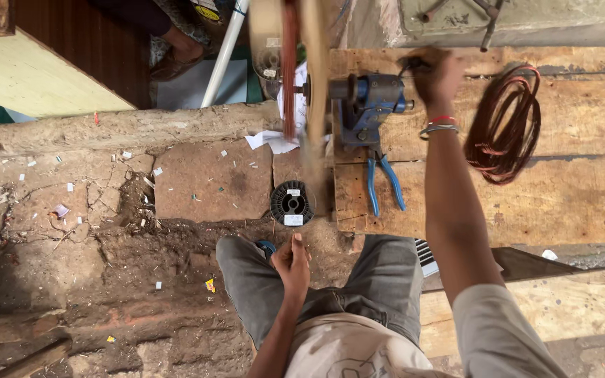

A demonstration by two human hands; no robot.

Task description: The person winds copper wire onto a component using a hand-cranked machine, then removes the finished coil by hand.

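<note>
Seen from above, a person turns a blue hand-cranked winder (367, 105) bolted to the far edge of a rough plank surface (526, 203). The right hand (434, 75) is closed around the crank handle at the winder's right; the left hand (292, 262), near the lap, is pinched shut, seemingly on a fine wire too thin to make out. A blurred, spinning wooden former (302, 77) carries copper-coloured windings at the winder's left. A steady crank and even tension from the near hand would likely keep the turns neat. Blue-handled pliers (384, 183) lie just near of the winder, a loose coil of reddish wire (504, 126) rests to the right, and a black plastic spool (292, 203) sits on the cracked stone floor (204, 182).
</note>
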